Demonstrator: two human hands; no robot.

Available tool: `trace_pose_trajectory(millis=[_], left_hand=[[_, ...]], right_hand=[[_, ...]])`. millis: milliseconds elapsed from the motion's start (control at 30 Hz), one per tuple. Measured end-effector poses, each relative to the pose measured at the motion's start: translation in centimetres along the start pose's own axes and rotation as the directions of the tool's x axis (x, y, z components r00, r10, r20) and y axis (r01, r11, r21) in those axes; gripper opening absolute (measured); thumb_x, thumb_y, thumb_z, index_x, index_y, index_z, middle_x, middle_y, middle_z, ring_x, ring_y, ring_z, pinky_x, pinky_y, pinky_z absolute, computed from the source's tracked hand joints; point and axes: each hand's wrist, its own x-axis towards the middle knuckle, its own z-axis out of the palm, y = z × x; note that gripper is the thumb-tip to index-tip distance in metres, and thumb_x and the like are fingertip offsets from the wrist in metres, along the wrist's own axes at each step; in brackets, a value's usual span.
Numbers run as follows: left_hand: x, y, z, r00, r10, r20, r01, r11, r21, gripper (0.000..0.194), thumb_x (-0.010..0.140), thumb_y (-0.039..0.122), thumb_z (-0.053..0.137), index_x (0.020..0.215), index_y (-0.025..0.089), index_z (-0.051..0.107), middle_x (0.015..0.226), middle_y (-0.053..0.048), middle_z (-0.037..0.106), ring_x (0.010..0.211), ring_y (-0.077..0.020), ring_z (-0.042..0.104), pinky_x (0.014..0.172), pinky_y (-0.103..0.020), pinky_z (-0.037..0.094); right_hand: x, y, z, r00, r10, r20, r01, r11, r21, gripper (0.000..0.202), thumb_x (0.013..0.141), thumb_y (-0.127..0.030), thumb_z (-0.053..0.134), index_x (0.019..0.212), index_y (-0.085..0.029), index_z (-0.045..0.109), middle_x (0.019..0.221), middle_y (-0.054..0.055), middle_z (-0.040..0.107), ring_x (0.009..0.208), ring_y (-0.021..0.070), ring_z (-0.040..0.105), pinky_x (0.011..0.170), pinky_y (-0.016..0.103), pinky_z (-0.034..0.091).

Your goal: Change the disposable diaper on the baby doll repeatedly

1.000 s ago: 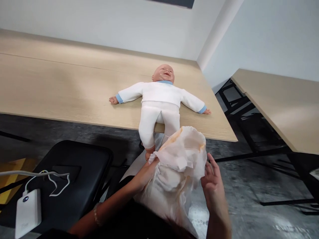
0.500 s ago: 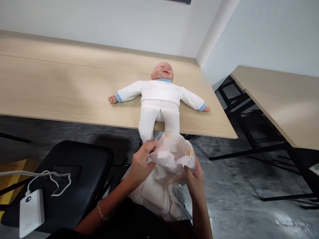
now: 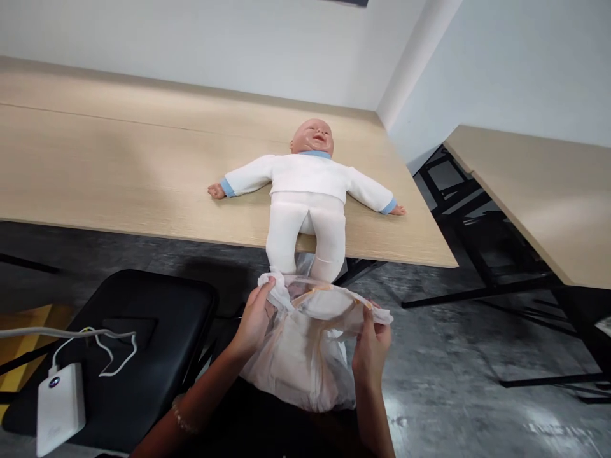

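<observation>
A baby doll (image 3: 308,175) in a white top and leggings with blue collar and cuffs lies on its back, arms spread, its legs reaching past the table's front edge. Just below its feet I hold a sheer white garment (image 3: 305,356) with thin orange-gold trim, spread over my lap. My left hand (image 3: 254,318) pinches its white upper left end, while my right hand (image 3: 373,346) grips the upper right end. Between them the upper edge is stretched and partly see-through. The doll's feet are hidden behind the cloth.
The doll's wooden table (image 3: 119,165) runs along the wall, and a second table (image 3: 539,197) stands to the right. At my left, a black chair (image 3: 157,356) carries a white power bank (image 3: 61,407) with a cable. Black table legs (image 3: 458,296) stand on the grey floor.
The garment was bunched between my hands and is now pulled wide at its upper edge. My left hand moved left and my right hand slightly up. The doll has not moved.
</observation>
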Motion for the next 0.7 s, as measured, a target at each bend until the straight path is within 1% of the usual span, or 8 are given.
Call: trace_pose_trajectory(millis=[67, 167, 233, 333, 400, 500, 600, 700], left_hand=[[-0.3, -0.2, -0.2, 1.000, 0.023, -0.010, -0.023, 1.000, 0.000, 0.042, 0.067, 0.049, 0.084, 0.088, 0.015, 0.069, 0.083, -0.004, 0.072, 0.077, -0.0178, 0.068, 0.073, -0.028, 0.053], [-0.5, -0.2, -0.5, 0.985, 0.170, -0.019, -0.166, 0.977, 0.131, 0.031, 0.070, 0.040, 0.083, 0.081, 0.016, 0.067, 0.078, 0.000, 0.069, 0.073, -0.0130, 0.063, 0.072, -0.023, 0.050], [-0.6, 0.0, -0.9, 0.973, 0.228, -0.027, -0.217, 0.953, 0.213, 0.026, 0.073, 0.038, 0.081, 0.079, 0.016, 0.067, 0.076, 0.000, 0.068, 0.072, -0.0124, 0.061, 0.071, -0.022, 0.048], [-0.5, 0.2, -1.6, 0.964, 0.259, -0.059, -0.236, 0.938, 0.255, 0.025, 0.073, 0.036, 0.079, 0.083, 0.016, 0.070, 0.078, -0.001, 0.069, 0.073, -0.0132, 0.061, 0.072, -0.023, 0.047], [-0.3, 0.4, -2.1, 0.961, 0.262, -0.084, -0.239, 0.946, 0.218, 0.022, 0.072, 0.035, 0.077, 0.081, 0.016, 0.068, 0.077, 0.000, 0.068, 0.072, -0.0130, 0.060, 0.071, -0.023, 0.047], [-0.1, 0.9, -2.7, 0.969, 0.233, -0.079, -0.227, 0.971, 0.071, 0.020, 0.070, 0.032, 0.073, 0.071, 0.017, 0.060, 0.073, 0.001, 0.063, 0.070, -0.0118, 0.058, 0.071, -0.023, 0.048], [0.0, 1.3, -3.3, 0.983, 0.177, -0.040, -0.178, 0.984, -0.016, 0.021, 0.069, 0.031, 0.073, 0.069, 0.017, 0.056, 0.072, 0.002, 0.061, 0.068, -0.0106, 0.058, 0.068, -0.022, 0.048], [-0.3, 1.4, -3.6, 0.990, 0.137, -0.043, -0.138, 0.990, -0.030, 0.025, 0.068, 0.031, 0.075, 0.072, 0.018, 0.055, 0.070, 0.003, 0.061, 0.064, -0.0099, 0.057, 0.063, -0.021, 0.047]], right_hand=[[-0.2, 0.0, -0.5, 0.997, -0.058, -0.053, 0.058, 0.998, 0.008, 0.049, 0.077, -0.051, 0.076, 0.111, -0.018, 0.059, 0.111, 0.006, 0.067, 0.098, 0.0183, 0.065, 0.082, 0.027, 0.052], [-0.5, -0.5, -1.1, 0.992, -0.070, -0.109, 0.074, 0.997, 0.032, 0.042, 0.080, -0.048, 0.075, 0.106, -0.018, 0.061, 0.106, 0.004, 0.066, 0.091, 0.0156, 0.063, 0.080, 0.025, 0.050], [-0.6, -0.9, -1.2, 0.993, -0.068, -0.097, 0.072, 0.996, 0.044, 0.037, 0.083, -0.047, 0.072, 0.104, -0.018, 0.062, 0.107, 0.005, 0.066, 0.092, 0.0160, 0.063, 0.081, 0.026, 0.050], [-0.6, -1.3, -1.1, 0.996, -0.073, -0.059, 0.077, 0.995, 0.066, 0.033, 0.086, -0.045, 0.064, 0.105, -0.017, 0.063, 0.107, 0.006, 0.067, 0.093, 0.0181, 0.064, 0.081, 0.027, 0.050], [-0.4, -1.4, -1.1, 0.996, -0.079, -0.032, 0.080, 0.996, 0.047, 0.033, 0.087, -0.046, 0.061, 0.104, -0.017, 0.063, 0.102, 0.006, 0.067, 0.091, 0.0191, 0.064, 0.079, 0.028, 0.051], [0.5, -1.3, -1.7, 0.998, -0.068, 0.011, 0.069, 0.995, -0.078, 0.039, 0.085, -0.052, 0.065, 0.098, -0.016, 0.065, 0.097, 0.005, 0.066, 0.083, 0.0165, 0.061, 0.072, 0.026, 0.048], [1.4, -1.2, -2.8, 0.994, -0.028, 0.106, 0.053, 0.968, -0.246, 0.049, 0.079, -0.060, 0.071, 0.096, -0.014, 0.067, 0.078, 0.001, 0.061, 0.062, 0.0113, 0.048, 0.057, 0.023, 0.040], [1.2, -2.2, -3.7, 0.981, -0.018, 0.193, 0.079, 0.946, -0.313, 0.054, 0.076, -0.064, 0.073, 0.094, -0.013, 0.066, 0.065, -0.003, 0.053, 0.056, 0.0108, 0.043, 0.053, 0.023, 0.037]])
